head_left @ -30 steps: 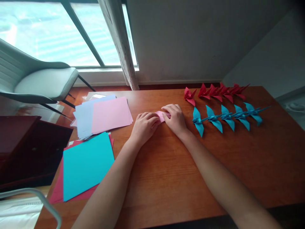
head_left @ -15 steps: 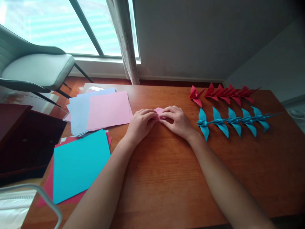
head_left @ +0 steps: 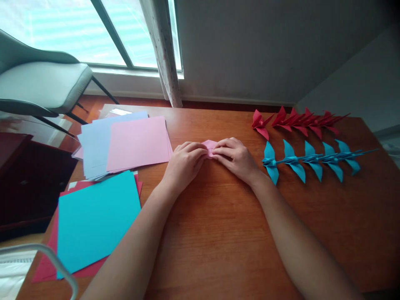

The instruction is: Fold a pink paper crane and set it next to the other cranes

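A small folded piece of pink paper (head_left: pixel 209 144) lies on the wooden table between my hands, its upper part showing beyond my fingertips. My left hand (head_left: pixel 186 161) pinches its left side with curled fingers. From the right, my right hand (head_left: pixel 235 157) grips the opposite side, thumb and fingers closed on it. The lower folds are partly hidden by my fingers. To the right of my right hand lies a row of blue origami cranes (head_left: pixel 292 159), with a row of red origami cranes (head_left: pixel 312 121) behind it.
At left, pink sheets (head_left: pixel 137 143) overlap pale blue sheets (head_left: pixel 95 146). Nearer me, a turquoise sheet (head_left: pixel 96 221) lies on red paper (head_left: pixel 46 260). Beyond the table (head_left: pixel 212 233) stand a chair (head_left: pixel 46 83), a window and a curtain (head_left: pixel 162 50). A grey curved bar (head_left: pixel 59 262) crosses the lower left corner.
My fingers have shifted slightly on the pink paper, and a little more of it shows between them. The view has moved slightly; the sheets and cranes stay where they lay.
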Available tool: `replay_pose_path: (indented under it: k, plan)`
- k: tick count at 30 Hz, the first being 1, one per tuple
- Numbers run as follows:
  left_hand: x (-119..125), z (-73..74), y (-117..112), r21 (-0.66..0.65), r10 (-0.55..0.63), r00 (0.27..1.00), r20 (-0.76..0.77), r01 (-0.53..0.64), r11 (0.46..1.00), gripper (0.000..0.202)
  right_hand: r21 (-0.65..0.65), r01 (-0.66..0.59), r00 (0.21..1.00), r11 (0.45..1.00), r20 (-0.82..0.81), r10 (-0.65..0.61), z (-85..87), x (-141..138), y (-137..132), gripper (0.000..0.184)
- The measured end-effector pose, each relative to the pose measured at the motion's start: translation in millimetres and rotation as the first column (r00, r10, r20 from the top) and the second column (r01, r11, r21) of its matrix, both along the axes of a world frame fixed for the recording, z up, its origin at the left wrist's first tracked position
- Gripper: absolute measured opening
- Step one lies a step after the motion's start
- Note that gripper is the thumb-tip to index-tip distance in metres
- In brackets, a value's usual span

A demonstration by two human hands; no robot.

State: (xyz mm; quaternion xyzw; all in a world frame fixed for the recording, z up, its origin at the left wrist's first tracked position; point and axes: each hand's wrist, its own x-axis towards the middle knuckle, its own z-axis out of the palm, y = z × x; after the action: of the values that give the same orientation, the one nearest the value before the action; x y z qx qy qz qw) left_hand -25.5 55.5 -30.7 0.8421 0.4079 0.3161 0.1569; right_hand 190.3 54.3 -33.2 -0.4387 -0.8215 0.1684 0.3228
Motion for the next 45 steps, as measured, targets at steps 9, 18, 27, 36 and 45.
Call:
replay_pose_path:
  k: [9, 18, 27, 36, 45]
  plan:
    - [5.3, 8.6, -8.7, 0.11, 0.125, 0.981, -0.146, -0.11, 0.988, 0.017, 0.065, 0.077, 0.992, 0.995, 0.099, -0.083, 2.2, -5.0, -4.7, 0.018]
    - [9.7, 10.8, -11.4, 0.046, 0.128, 0.98, -0.151, -0.123, 0.991, 0.018, 0.027, 0.064, 0.997, 0.998, 0.042, -0.065, 1.5, -9.3, -5.2, 0.02]
    - [11.3, 14.1, -10.5, -0.021, 0.196, 0.949, -0.246, -0.208, 0.978, 0.023, 0.025, 0.139, 0.99, 0.99, 0.031, -0.14, 3.3, -10.7, -6.9, 0.013]
    - [13.3, 17.7, -13.9, -0.02, 0.198, 0.937, -0.287, -0.212, 0.977, 0.017, -0.001, 0.13, 0.988, 0.992, 0.078, -0.129, 5.7, -12.8, -7.5, 0.016]
    - [12.9, 14.6, -13.1, 0.049, 0.241, 0.935, -0.259, -0.237, 0.97, 0.017, -0.042, 0.113, 0.992, 0.993, 0.061, -0.11, 11.9, -11.3, -11.1, 0.007]
